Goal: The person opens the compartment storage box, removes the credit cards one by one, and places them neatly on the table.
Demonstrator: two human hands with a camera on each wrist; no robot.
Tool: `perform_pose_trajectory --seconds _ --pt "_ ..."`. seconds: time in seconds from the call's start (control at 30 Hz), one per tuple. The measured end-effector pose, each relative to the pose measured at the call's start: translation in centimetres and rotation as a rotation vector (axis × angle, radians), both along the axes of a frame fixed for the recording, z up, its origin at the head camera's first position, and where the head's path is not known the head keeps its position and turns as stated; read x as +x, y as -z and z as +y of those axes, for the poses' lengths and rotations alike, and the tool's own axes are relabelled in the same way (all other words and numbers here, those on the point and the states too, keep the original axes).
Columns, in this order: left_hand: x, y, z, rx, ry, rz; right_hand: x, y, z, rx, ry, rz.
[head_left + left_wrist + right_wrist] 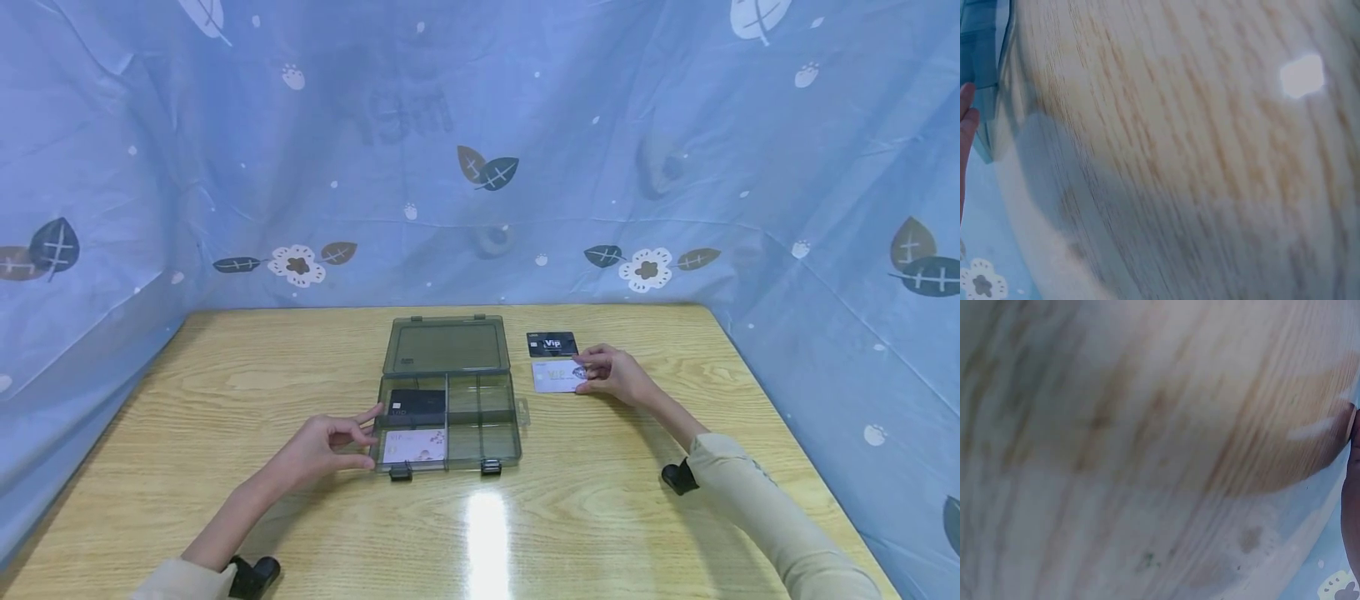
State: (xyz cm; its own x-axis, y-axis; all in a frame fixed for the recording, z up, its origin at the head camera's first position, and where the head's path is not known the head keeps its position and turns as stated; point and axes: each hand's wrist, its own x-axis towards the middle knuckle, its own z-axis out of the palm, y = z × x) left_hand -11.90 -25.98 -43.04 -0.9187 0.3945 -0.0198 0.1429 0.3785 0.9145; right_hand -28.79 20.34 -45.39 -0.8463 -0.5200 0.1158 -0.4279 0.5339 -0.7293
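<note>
A translucent grey-green plastic box lies on the table with its lid folded back. In its left compartments are a black card at the back and a white floral card at the front. My left hand rests against the box's left side, thumb and fingers spread along the wall; in the left wrist view only its fingertips show. On the right, my right hand pinches the right end of a white VIP card, thumb and fingers at its opposite long edges. Behind lies a black VIP card.
The wooden table carries the box and cards. Two black latches, one of them the right latch, stick out at the box's front edge. A blue patterned curtain hangs behind the table and along both sides.
</note>
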Motion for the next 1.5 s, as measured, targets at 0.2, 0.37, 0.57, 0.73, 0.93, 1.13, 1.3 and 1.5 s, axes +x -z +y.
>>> perform_pose_trajectory --seconds 0.2,0.37,0.57,0.73,0.93,1.13,1.3,1.5 --pt "-0.1 0.0 0.1 -0.005 -0.006 -0.003 -0.1 0.3 0.1 0.055 -0.018 0.05" --pt "0.0 0.0 0.1 0.0 -0.006 0.001 -0.2 0.2 0.2 0.076 -0.039 0.023" --pt "0.0 0.0 0.1 -0.008 -0.009 -0.009 -0.3 -0.4 0.4 0.088 -0.052 -0.072" --pt "0.0 -0.1 0.1 -0.005 -0.001 0.001 -0.3 -0.7 0.6 0.099 -0.056 -0.11" --pt "0.0 -0.1 0.1 -0.009 -0.001 0.007 -0.5 -0.8 0.7 0.084 -0.059 -0.116" --pt "0.1 -0.2 0.1 -0.009 -0.007 -0.004 -0.7 -0.6 0.8 0.09 -0.054 -0.089" --pt "0.1 -0.3 0.1 -0.006 -0.018 -0.032 -0.8 -0.4 0.9 0.079 -0.043 -0.106" --pt "0.1 -0.2 0.1 0.002 -0.005 -0.019 -0.6 -0.5 0.9 0.058 -0.045 -0.115"
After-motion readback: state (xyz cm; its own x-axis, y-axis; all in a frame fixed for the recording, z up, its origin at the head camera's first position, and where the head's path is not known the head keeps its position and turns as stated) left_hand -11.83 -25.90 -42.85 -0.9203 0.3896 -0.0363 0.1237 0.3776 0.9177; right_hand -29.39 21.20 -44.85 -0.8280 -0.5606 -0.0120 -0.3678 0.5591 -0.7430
